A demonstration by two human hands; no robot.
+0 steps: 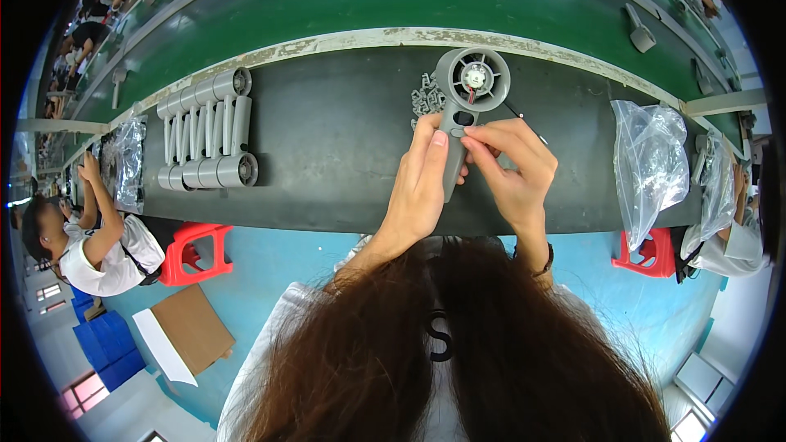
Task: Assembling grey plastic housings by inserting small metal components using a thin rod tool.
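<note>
Closest in, your brown hair fills the bottom, dark band on your right wrist. Left hand is wrapped round the handle of the grey fan, thumb on the front, holding it head-up and tilted a bit right over the bench's near-middle part. Right hand has thumb and index brought close together at the oval button on that handle; can't tell if they're pinching a small piece or just pressing. Fan head's open at the front, red wire and white hub visible. Just left of the head, small grey parts lie piled on the dark bench. Well to your left, more grey fans in two facing rows, handles interleaved. Well to your right, a clear bag at the bench edge. Beyond the pale rail, green belt, grey scoop-shaped item on it at right. Co-worker sits off left, near a red stool.
</note>
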